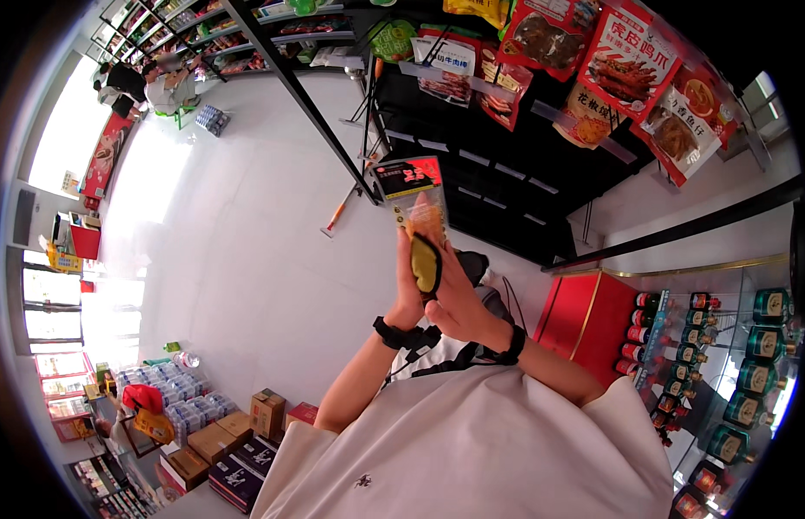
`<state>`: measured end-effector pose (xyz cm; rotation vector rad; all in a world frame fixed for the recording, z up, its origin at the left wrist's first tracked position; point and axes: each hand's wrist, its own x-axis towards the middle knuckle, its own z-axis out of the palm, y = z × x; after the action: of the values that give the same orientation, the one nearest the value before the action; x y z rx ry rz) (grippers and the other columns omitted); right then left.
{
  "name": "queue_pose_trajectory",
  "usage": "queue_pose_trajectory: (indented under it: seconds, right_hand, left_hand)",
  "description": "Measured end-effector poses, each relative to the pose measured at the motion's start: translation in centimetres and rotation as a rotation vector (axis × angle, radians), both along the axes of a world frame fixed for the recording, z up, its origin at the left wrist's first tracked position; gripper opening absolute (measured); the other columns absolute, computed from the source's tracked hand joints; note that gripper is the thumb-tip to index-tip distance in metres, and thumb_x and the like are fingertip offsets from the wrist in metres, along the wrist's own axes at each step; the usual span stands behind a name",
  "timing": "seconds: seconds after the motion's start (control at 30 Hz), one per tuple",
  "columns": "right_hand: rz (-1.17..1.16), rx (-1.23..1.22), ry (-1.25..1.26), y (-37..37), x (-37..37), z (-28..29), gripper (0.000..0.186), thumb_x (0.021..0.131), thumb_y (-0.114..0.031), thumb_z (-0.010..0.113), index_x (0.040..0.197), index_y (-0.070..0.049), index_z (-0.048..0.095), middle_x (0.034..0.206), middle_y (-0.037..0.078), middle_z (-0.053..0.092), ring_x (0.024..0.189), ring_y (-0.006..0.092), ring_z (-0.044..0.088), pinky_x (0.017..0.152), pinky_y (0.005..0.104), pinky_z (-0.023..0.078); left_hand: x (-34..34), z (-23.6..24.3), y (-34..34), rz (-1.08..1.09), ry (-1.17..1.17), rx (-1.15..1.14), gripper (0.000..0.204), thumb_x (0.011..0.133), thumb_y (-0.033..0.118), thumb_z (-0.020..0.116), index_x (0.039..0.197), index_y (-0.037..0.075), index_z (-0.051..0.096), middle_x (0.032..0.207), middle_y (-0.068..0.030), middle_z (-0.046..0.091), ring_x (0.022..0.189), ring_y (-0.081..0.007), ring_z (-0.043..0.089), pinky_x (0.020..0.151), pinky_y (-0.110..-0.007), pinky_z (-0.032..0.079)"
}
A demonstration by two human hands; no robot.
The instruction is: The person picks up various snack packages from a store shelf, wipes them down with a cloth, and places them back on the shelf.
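Packet (410, 181) with a black-and-red top and a clear lower part sits between 2 hands, out in front of the person's chest. An olive-yellow piece (426, 266) with a black edge lies between the palms. The left hand (407, 281) is along the left side, fingers close together; the right hand (461, 298) is along the right side, its thumb near the piece's lower end. Whether the fingertips pinch behind the plastic, one cannot tell. Black shelves (489, 183) stand beyond, with red snack bags (629, 56) above.
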<state>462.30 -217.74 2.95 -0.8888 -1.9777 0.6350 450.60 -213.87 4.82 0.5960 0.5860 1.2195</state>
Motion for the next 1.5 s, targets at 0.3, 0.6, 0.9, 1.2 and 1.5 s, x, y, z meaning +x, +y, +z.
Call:
queue_pose_trajectory:
  seconds: [0.3, 0.6, 0.9, 1.2, 1.5]
  right_hand:
    - [-0.225, 0.014, -0.045, 4.4, 0.7, 2.4, 0.06, 0.109, -0.032, 0.043, 0.153, 0.009, 0.039, 0.167, 0.029, 0.026, 0.156, 0.0509, 0.017, 0.127, 0.0619, 0.011]
    - [-0.025, -0.051, -0.156, -1.2, 0.6, 1.6, 0.049, 0.105, -0.025, 0.05, 0.142, 0.007, 0.054, 0.162, 0.023, 0.04, 0.155, 0.0463, 0.026, 0.125, 0.0638, 0.017]
    - [0.041, 0.052, -0.308, -1.6, 4.1, 1.3, 0.04, 0.098, -0.02, 0.064, 0.133, 0.001, 0.065, 0.164, 0.007, 0.044, 0.153, 0.0335, 0.036, 0.125, 0.0549, 0.029]
    - [-0.638, -0.416, 0.343, 0.1, 10.5, -5.0, 0.038, 0.114, -0.027, 0.045, 0.118, 0.006, 0.063, 0.087, 0.017, 0.069, 0.08, 0.0276, 0.07, 0.074, 0.0355, 0.052]
    - [-0.649, -0.268, 0.186, 4.2, 13.7, 0.6, 0.035, 0.104, -0.031, 0.065, 0.104, 0.003, 0.063, 0.08, 0.014, 0.065, 0.068, 0.0207, 0.065, 0.065, 0.0354, 0.051]
  left_hand:
    - [-0.3, 1.5, -3.0, -0.114, 0.166, -0.291, 0.072, 0.11, 0.062, 0.029, 0.156, 0.009, 0.043, 0.147, -0.0108, 0.057, 0.13, -0.0241, 0.06, 0.111, -0.037, 0.048]
    - [-1.4, 1.3, -1.7, -0.052, -0.216, -0.176, 0.071, 0.108, 0.057, 0.032, 0.162, 0.011, 0.037, 0.16, -0.0125, 0.046, 0.14, -0.0288, 0.051, 0.119, -0.042, 0.039]
    - [-1.1, 2.4, 0.1, -0.086, -0.395, -0.067, 0.073, 0.107, 0.058, 0.034, 0.169, 0.021, 0.023, 0.17, -0.0104, 0.032, 0.152, -0.0308, 0.036, 0.124, -0.046, 0.033]
    - [3.0, -1.5, 1.4, -0.251, -0.494, -0.154, 0.077, 0.104, 0.071, 0.032, 0.169, 0.031, 0.018, 0.175, -0.0072, 0.022, 0.157, -0.032, 0.029, 0.124, -0.064, 0.026]
    - [11.6, -8.7, 3.7, -0.322, 0.053, -0.251, 0.052, 0.113, 0.04, 0.033, 0.158, 0.016, 0.042, 0.123, -0.0045, 0.067, 0.104, -0.0159, 0.068, 0.084, -0.032, 0.058]
